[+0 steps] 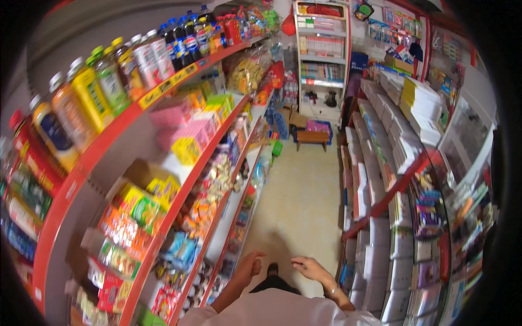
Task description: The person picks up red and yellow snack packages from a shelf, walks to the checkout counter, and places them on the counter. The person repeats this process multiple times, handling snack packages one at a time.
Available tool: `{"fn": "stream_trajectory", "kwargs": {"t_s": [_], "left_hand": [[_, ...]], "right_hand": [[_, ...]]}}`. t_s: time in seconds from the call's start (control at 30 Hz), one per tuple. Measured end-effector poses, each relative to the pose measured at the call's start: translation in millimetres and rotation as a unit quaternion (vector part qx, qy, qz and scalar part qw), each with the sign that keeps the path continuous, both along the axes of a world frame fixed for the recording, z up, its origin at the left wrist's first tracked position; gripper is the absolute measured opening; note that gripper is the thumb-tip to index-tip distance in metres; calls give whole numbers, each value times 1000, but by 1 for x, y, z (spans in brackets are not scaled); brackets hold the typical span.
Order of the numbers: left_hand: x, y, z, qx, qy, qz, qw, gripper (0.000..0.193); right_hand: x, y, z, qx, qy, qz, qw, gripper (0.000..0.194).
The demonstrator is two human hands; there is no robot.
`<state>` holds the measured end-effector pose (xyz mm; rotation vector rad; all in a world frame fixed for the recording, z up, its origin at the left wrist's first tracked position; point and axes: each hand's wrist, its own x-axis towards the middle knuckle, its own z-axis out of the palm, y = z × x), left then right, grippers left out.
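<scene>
My left hand (249,267) hangs over the aisle floor, its index finger stretched out and the other fingers curled, with nothing seen in it. Nearest to it are the lower tiers of a red-edged shelf unit (204,163), stocked with packaged snacks. My right hand (312,269) is held loosely bent, palm turned inward, and no object shows in it. A bracelet (334,289) circles that wrist. Stacks of books or notebooks (373,261) fill the rack to its right. Neither hand touches the shelves. One dark shoe (273,268) shows between the hands.
A pale floor (299,191) runs between the two shelf rows. At its far end stand a small wooden stool (312,137), a blue crate (330,132) and a white bookcase (322,87). Drink bottles (110,79) line the upper left shelf. A cardboard box (149,169) holds yellow packets.
</scene>
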<state>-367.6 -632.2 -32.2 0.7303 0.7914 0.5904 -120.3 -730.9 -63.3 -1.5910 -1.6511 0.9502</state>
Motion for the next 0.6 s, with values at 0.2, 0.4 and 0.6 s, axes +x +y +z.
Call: {"fn": "stream_trajectory", "kwargs": {"t_s": [0.2, 0.4, 0.6], "left_hand": [[105, 186, 29, 87, -50, -18, 995, 31], [212, 297, 30, 74, -7, -79, 994, 35], [290, 374, -13, 87, -20, -62, 994, 24]], "right_hand": [[128, 65, -7, -27, 24, -189, 981, 24], [232, 136, -34, 0, 170, -344, 923, 22], [355, 255, -43, -23, 204, -271, 941, 26]]}}
